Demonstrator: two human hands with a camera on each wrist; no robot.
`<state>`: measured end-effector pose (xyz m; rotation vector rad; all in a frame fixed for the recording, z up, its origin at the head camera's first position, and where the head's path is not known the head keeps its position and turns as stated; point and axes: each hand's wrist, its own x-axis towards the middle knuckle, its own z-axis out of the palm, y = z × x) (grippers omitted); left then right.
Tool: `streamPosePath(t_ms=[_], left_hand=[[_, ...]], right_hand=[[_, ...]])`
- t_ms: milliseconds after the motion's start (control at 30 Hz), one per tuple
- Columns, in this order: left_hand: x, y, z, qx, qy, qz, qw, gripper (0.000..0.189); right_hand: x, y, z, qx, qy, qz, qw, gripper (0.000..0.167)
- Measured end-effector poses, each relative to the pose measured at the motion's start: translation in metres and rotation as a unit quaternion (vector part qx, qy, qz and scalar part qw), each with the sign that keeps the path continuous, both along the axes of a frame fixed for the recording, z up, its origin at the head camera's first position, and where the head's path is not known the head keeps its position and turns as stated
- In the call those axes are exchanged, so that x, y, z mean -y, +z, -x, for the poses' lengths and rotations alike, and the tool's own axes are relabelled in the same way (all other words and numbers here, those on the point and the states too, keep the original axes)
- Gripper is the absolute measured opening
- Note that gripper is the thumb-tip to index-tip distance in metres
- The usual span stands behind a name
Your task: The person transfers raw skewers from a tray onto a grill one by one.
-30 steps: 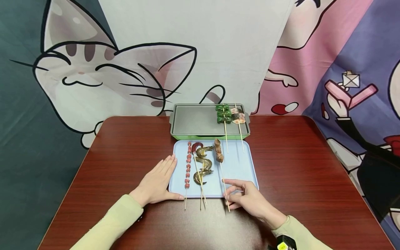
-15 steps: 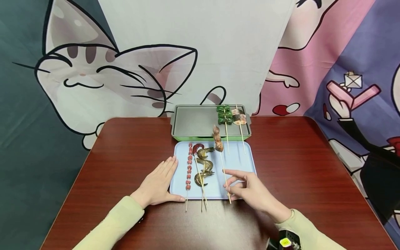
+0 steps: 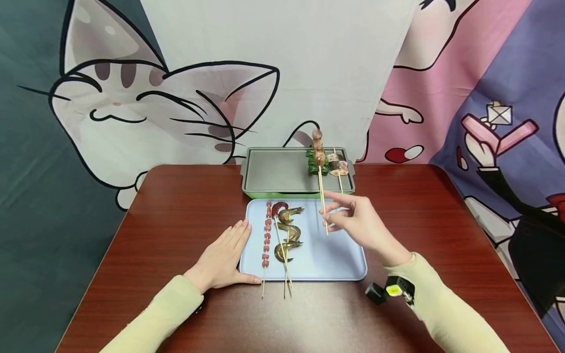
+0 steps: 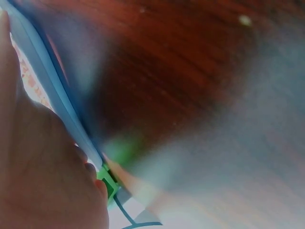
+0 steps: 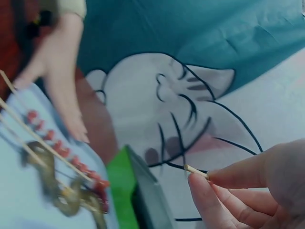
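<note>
Between thumb and fingers my right hand [image 3: 359, 218] pinches the stick of a brown meat skewer [image 3: 318, 147]. Its meat end overlaps a green vegetable skewer [image 3: 311, 168] on the grey griddle [image 3: 278, 169] in the head view. In the right wrist view the stick's butt end [image 5: 196, 171] pokes out of the pinch. My left hand [image 3: 222, 257] rests with straight fingers along the left edge of the light blue tray [image 3: 335, 264]. On the tray lie a red-piece skewer [image 3: 267, 235], a shrimp skewer [image 3: 289, 233] and a dark red curled tentacle skewer [image 3: 278, 208].
A skewer with a pale, dark-banded chunk [image 3: 338, 165] lies at the griddle's right end, its stick pointing toward me. The griddle has a green base and stands just behind the tray on the brown table [image 3: 190, 196]. A cartoon-printed cloth [image 3: 318, 68] hangs behind.
My right hand has lifted the meat skewer off the tray and carried it forward, up to the griddle's right part. My left hand stays at the tray's edge.
</note>
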<state>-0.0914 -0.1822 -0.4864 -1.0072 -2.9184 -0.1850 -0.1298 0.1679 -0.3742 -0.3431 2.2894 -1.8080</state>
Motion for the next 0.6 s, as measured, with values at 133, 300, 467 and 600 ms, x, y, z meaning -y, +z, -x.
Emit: streamPosePath(t_ms=[133, 300, 467, 600], left_hand=[[0.001, -0.004, 0.001, -0.001, 0.001, -0.001, 1.0000, 0.130], [0.003, -0.010, 0.002, -0.005, 0.001, -0.004, 1.0000, 0.131], [0.002, -0.008, 0.002, -0.005, -0.003, -0.011, 0.9999, 0.130], [0.002, -0.005, 0.001, -0.002, -0.003, -0.008, 1.0000, 0.130]], right_hand=[[0.003, 0.005, 0.019, 0.003, -0.022, 0.002, 0.9998, 0.053], [0.011, -0.001, 0.039, 0.028, -0.036, -0.003, 0.9990, 0.053], [0.018, -0.013, 0.055, 0.047, -0.026, -0.024, 0.9983, 0.052], [0.024, -0.022, 0.063, 0.077, -0.010, -0.028, 0.9966, 0.051]])
